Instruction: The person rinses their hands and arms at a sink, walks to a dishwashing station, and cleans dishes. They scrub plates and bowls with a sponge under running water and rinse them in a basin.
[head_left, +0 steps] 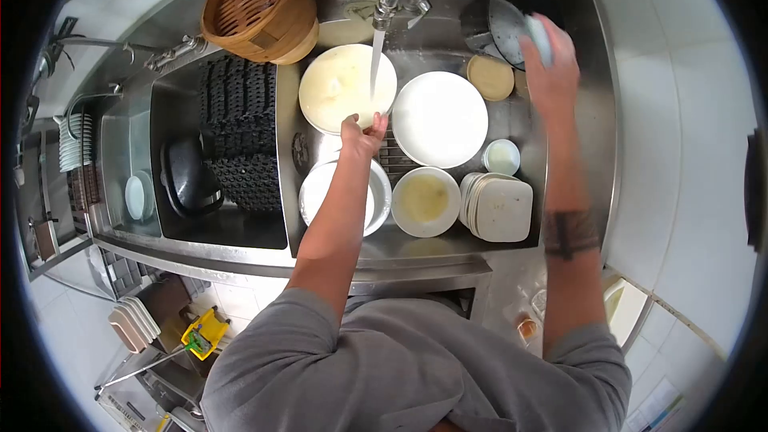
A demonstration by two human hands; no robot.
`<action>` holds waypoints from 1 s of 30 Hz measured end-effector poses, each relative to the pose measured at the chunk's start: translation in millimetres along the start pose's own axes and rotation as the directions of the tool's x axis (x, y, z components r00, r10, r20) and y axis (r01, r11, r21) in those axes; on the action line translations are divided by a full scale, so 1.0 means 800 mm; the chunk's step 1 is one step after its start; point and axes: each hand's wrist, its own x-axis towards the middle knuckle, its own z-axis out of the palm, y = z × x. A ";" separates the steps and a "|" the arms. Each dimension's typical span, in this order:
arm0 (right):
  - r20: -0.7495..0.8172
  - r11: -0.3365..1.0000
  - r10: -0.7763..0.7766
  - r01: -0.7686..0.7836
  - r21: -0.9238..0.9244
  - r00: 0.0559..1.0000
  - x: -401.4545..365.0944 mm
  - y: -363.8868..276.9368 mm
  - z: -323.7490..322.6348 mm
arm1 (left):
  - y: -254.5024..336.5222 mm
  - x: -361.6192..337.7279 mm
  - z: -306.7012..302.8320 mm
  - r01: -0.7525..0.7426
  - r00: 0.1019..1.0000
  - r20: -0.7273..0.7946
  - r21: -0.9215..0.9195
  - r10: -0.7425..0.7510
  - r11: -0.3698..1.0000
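Observation:
My left hand [366, 136] is at the near rim of a large cream-coloured dish [336, 88], its thumb and fingertips curled at the edge. Water from the tap [386, 14] runs into this dish, right above my fingers. At the upper right, my right hand [558, 72] is blurred by motion and grips a pale sponge [538, 40]. It is beside a dark pot [506, 28] in the corner of the sink. A large white plate [440, 120] lies between my two hands.
Near the sink's front edge stand a white basin [382, 196], a bowl with yellowish liquid [424, 202] and stacked squarish dishes [504, 210]. A small cup [502, 158] and a tan round dish [490, 78] sit rightward. A bamboo steamer [258, 12] and black mat [240, 128] are leftward.

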 end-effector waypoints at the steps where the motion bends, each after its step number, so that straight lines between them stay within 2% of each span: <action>1: 0.116 0.996 0.040 -0.031 -0.080 0.992 0.024 0.012 0.015 | -0.002 0.002 -0.002 -0.040 0.997 0.067 0.078 0.034 0.996; 2: 0.227 0.986 0.088 -0.052 -0.160 0.970 0.047 0.026 0.033 | -0.004 0.004 -0.005 -0.045 0.997 0.068 0.073 0.040 0.996; 3: 0.324 0.913 0.202 -0.058 -0.403 0.924 0.067 0.053 0.060 | -0.005 0.007 -0.005 -0.064 0.980 0.199 0.167 0.030 0.984; 4: 0.382 0.785 0.332 -0.027 -0.619 0.862 0.078 0.086 0.091 | -0.005 0.008 -0.005 -0.097 0.947 0.322 0.258 0.009 0.961; 5: 0.490 0.768 0.317 0.083 -0.635 0.812 0.085 0.122 0.121 | -0.004 -0.008 0.003 -0.038 0.949 0.310 0.301 -0.060 0.953; 6: 0.588 0.745 0.307 0.195 -0.638 0.749 0.087 0.148 0.138 | -0.007 -0.026 0.015 -0.043 0.950 0.309 0.295 -0.053 0.954; 7: 0.592 0.746 0.300 0.203 -0.634 0.748 0.086 0.155 0.141 | -0.013 -0.045 0.027 -0.083 0.971 0.239 0.290 0.012 0.953; 8: 0.662 0.796 0.292 0.208 -0.568 0.690 0.089 0.156 0.142 | -0.018 -0.055 0.037 -0.124 0.982 0.170 0.285 0.077 0.950; 9: 0.727 0.841 0.274 0.209 -0.498 0.629 0.095 0.151 0.143 | -0.021 -0.050 0.039 -0.287 0.951 0.176 0.200 0.254 0.937; 10: 0.729 0.841 0.261 0.223 -0.494 0.632 0.098 0.135 0.137 | -0.017 -0.051 0.038 -0.292 0.949 0.180 0.185 0.260 0.938; 12: 0.576 0.931 0.076 0.149 -0.333 0.814 0.088 0.098 0.104 | -0.005 -0.052 0.029 -0.568 0.823 0.149 0.191 0.548 0.801; 13: 0.538 0.959 0.282 -0.247 -0.137 0.794 0.085 0.054 0.074 | 0.013 -0.004 0.014 -0.579 0.815 0.150 0.269 0.560 0.770; 14: 0.547 0.795 0.467 -0.600 0.084 0.695 0.073 0.003 0.047 | 0.021 -0.021 0.012 -0.587 0.809 0.159 0.259 0.566 0.767; 15: 0.476 0.825 0.371 -0.519 0.225 0.797 0.044 -0.033 0.032 | 0.025 -0.052 -0.001 -0.701 0.687 0.175 0.416 0.706 0.579; 16: 0.386 0.833 0.280 -0.422 0.358 0.879 0.016 -0.064 0.025 | 0.030 -0.084 -0.016 -0.755 0.538 0.220 0.555 0.814 0.349; 17: 0.431 0.872 0.270 -0.408 0.270 0.861 -0.015 -0.070 0.045 | 0.038 -0.112 -0.029 -0.761 0.526 0.233 0.559 0.818 0.330; 18: 0.471 0.902 0.269 -0.391 0.182 0.840 -0.051 -0.076 0.071 | 0.049 -0.142 -0.042 -0.788 0.470 0.354 0.582 0.809 0.202; 19: 0.494 0.945 0.249 -0.320 0.063 0.833 -0.083 -0.123 0.091 | 0.055 -0.170 -0.052 -0.807 0.413 0.476 0.586 0.776 0.070; 20: 0.468 0.877 0.302 -0.434 0.204 0.830 -0.123 -0.143 0.136 | 0.057 -0.194 -0.061 -0.815 0.408 0.528 0.578 0.745 0.037; 21: 0.562 0.849 0.309 -0.489 0.201 0.767 -0.138 -0.160 0.178 | 0.056 -0.215 -0.065 -0.807 0.406 0.527 0.590 0.747 0.022; 22: 0.542 0.826 0.351 -0.526 0.205 0.763 -0.161 -0.155 0.246 | 0.054 -0.231 -0.068 -0.797 0.406 0.528 0.604 0.746 0.006; 23: 0.421 0.861 0.344 -0.461 0.215 0.839 -0.184 -0.157 0.314 | 0.051 -0.247 -0.070 -0.799 0.399 0.556 0.601 0.729 -0.021; 24: 0.290 0.895 0.330 -0.396 0.206 0.898 -0.191 -0.172 0.359 | 0.047 -0.260 -0.070 -0.856 0.414 0.635 0.515 0.652 0.042; 25: 0.288 0.838 0.348 -0.434 0.331 0.892 -0.182 -0.206 0.372 | 0.045 -0.267 -0.070 -0.892 0.421 0.708 0.437 0.567 0.117; 26: 0.288 0.763 0.368 -0.464 0.449 0.884 -0.173 -0.234 0.371 | 0.052 -0.259 -0.070 -0.888 0.427 0.725 0.450 0.540 0.097; 27: 0.603 0.466 0.310 -0.670 0.578 0.735 -0.169 -0.254 0.341 | 0.067 -0.242 -0.073 -0.902 0.344 0.751 0.432 0.564 -0.026; 28: 0.821 0.124 0.111 -0.828 0.547 0.560 -0.172 -0.270 0.311 | 0.084 -0.224 -0.078 -0.904 0.256 0.776 0.404 0.577 -0.142; 29: 0.708 0.552 -0.151 -0.535 0.639 0.690 -0.191 -0.269 0.296 | 0.115 -0.211 -0.081 -0.883 0.277 0.748 0.446 0.603 -0.148; 30: 0.624 0.781 -0.450 -0.058 0.622 0.639 -0.206 -0.261 0.281 | 0.129 -0.220 -0.083 -0.923 0.342 0.683 0.372 0.645 0.097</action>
